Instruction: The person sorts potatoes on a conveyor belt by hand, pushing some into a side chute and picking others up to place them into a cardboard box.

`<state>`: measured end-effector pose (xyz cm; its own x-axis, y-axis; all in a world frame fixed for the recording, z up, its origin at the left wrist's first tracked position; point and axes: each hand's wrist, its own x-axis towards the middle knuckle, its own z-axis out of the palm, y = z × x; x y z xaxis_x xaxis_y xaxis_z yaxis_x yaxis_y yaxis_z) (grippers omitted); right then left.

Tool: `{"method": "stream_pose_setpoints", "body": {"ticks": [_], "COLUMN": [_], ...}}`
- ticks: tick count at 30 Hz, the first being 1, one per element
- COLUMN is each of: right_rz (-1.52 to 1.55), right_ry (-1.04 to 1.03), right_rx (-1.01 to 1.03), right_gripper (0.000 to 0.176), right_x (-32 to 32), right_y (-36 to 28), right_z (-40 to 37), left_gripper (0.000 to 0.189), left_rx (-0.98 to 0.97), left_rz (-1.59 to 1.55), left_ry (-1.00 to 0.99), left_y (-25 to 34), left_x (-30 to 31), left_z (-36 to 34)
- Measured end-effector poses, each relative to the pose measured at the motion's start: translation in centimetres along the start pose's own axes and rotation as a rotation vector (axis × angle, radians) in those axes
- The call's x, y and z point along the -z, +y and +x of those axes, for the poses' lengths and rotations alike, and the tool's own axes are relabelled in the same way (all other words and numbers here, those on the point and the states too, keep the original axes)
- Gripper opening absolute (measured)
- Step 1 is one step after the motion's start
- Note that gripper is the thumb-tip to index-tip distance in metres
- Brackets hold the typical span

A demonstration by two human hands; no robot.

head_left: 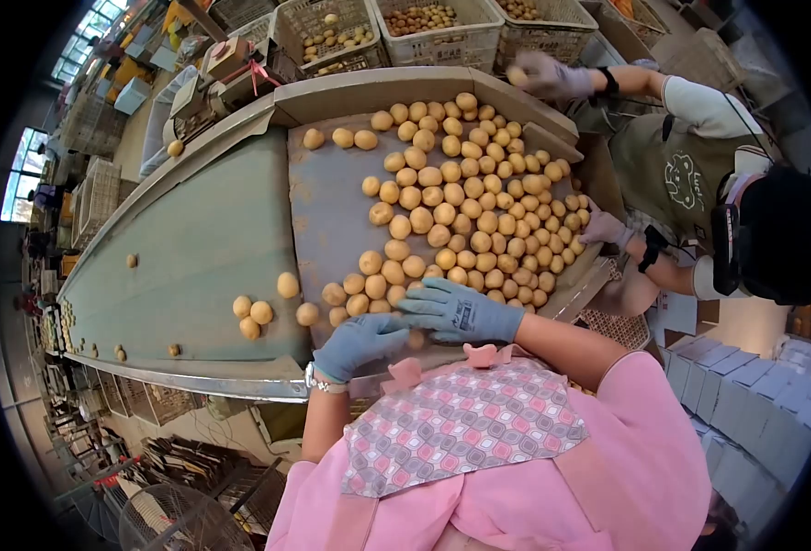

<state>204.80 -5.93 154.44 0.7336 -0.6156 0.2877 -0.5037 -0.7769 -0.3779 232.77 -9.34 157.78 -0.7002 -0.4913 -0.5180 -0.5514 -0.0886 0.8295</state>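
Note:
Round yellow-brown fruits (445,213) lie crowded on the grey sorting table (332,202). My right hand (461,310), in a blue-grey glove, rests over the fruits at the near edge, palm down with the fingers stretched to the left. Just left of it is my left hand (360,344), gloved alike, its fingers extended toward the right hand and overlapping it in this view. Some fruits are partly hidden beneath and beside my hands. A single fruit (307,314) sits near my left hand, where the green belt (194,239) meets the table.
Across the right corner, a co-worker's gloved hand (552,75) holds a fruit; their other hand (605,228) touches the pile. Plastic crates (442,41) of fruit stand behind the raised table wall (378,84). Scattered fruits lie on the belt. White boxes (736,386) are stacked at right.

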Motion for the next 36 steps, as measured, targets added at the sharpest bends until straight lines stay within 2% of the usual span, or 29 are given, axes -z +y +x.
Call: {"method": "stream_pose_setpoints", "body": {"ticks": [1, 2, 3, 5, 8, 11, 12, 14, 15, 16, 18, 19, 21, 22, 25, 26, 27, 28, 29, 31, 32, 33, 35, 36], "right_rz": [-0.031, -0.060, -0.093, -0.113, -0.294, -0.329, -0.358, -0.457, -0.427, -0.396, -0.319, -0.299, -0.369, -0.245, -0.073, 0.107, 0.248, 0.318, 0.386, 0.157, 0.123, 0.016, -0.205, -0.194], "right_ry": [0.046, 0.091, 0.045, 0.175, 0.434, 0.291, 0.209, -0.045, -0.058, -0.076, -0.083, -0.121, 0.006, -0.028, 0.336, 0.117, 0.296, 0.303, 0.312, 0.311, 0.165, 0.122, 0.032, 0.016], "right_rx": [-0.003, -0.010, -0.052, -0.166, -0.418, -0.625, -0.697, -0.843, -0.854, -0.864, -0.871, -0.883, -0.766, -0.823, -0.599, -0.638, -0.370, -0.351, -0.324, -0.316, -0.373, -0.360, -0.314, -0.329], "right_gripper": [0.043, 0.041, 0.039, 0.037, 0.032, 0.025, 0.024, 0.023, 0.029, 0.036, 0.050, 0.051, 0.030, 0.038, 0.053, 0.066, 0.066, 0.066, 0.066, 0.067, 0.067, 0.066, 0.065, 0.066], "right_x": [0.6, 1.0, 0.0, -1.3, 0.1, 0.6, 0.8, 0.4, 0.6, 0.8, 1.6, 1.7, 1.6, 2.1, 1.1, 3.3, 1.5, 2.3, 3.2, 2.9, 2.4, 2.0, 1.6, 1.1], "right_y": [-0.3, -0.6, 0.3, 1.7, 3.2, 6.5, 7.3, 8.1, 8.5, 8.8, 8.7, 8.9, 8.4, 8.5, 6.6, 3.4, 2.4, 0.3, -1.3, -0.1, 1.3, 2.0, 2.9, 3.1], "right_z": [-0.2, -0.6, -1.4, -2.0, -0.5, 3.0, 4.4, 6.9, 7.4, 7.6, 7.5, 7.6, 7.0, 6.9, 6.0, 7.3, 7.0, 7.2, 7.8, 5.7, 3.5, 0.8, -3.5, -4.7], "left_gripper": [0.040, 0.043, 0.043, 0.041, 0.041, 0.041, 0.040, 0.038, 0.036, 0.033, 0.032, 0.031, 0.036, 0.037, 0.047, 0.049, 0.051, 0.049, 0.045, 0.040, 0.039, 0.040, 0.040, 0.041], "left_rx": [0.083, -0.060, -0.054, -0.203, -0.377, -0.411, -0.427, -0.424, -0.418, -0.379, -0.405, -0.415, -0.398, -0.375, -0.257, -0.229, -0.195, -0.287, -0.346, -0.476, -0.547, -0.610, -0.604, -0.510], "left_rz": [-0.071, 0.011, 0.045, 0.092, 0.442, -0.095, -0.070, -0.231, -0.317, -0.222, -0.365, -0.437, -0.520, -0.560, -0.808, -0.943, -1.078, -0.908, -0.845, -0.685, -0.682, -0.678, -0.472, -0.359], "left_ry": [0.036, 0.217, 0.413, 0.779, 1.095, 1.171, 1.178, 1.117, 1.093, 1.065, 0.982, 0.942, 0.846, 0.781, 0.633, 0.582, 0.532, 0.474, 0.651, 0.994, 1.206, 1.416, 1.985, 2.269], "left_y": [2.3, 1.1, 1.8, -0.8, 0.5, 0.0, 0.0, 0.0, -0.3, -0.8, -0.6, -0.5, -0.2, 0.1, 0.9, 2.3, 2.7, 2.0, 1.7, 2.0, 0.8, -1.2, -4.7, -6.4], "left_x": [0.2, -0.3, -0.8, -1.0, 1.2, 1.0, 1.0, 0.6, 0.5, 0.8, 0.8, 0.7, 0.7, 0.8, 1.1, 0.8, 0.5, 1.0, 0.9, 1.3, 1.7, 2.4, 2.4, 2.3], "left_z": [-0.5, 0.2, 0.3, 1.5, 1.5, 1.6, 1.6, 1.5, 1.5, 1.4, 1.3, 1.3, 1.0, 0.8, 1.5, 1.0, 0.5, -0.2, -1.6, -4.7, -7.5, -10.8, -15.5, -17.8]}}
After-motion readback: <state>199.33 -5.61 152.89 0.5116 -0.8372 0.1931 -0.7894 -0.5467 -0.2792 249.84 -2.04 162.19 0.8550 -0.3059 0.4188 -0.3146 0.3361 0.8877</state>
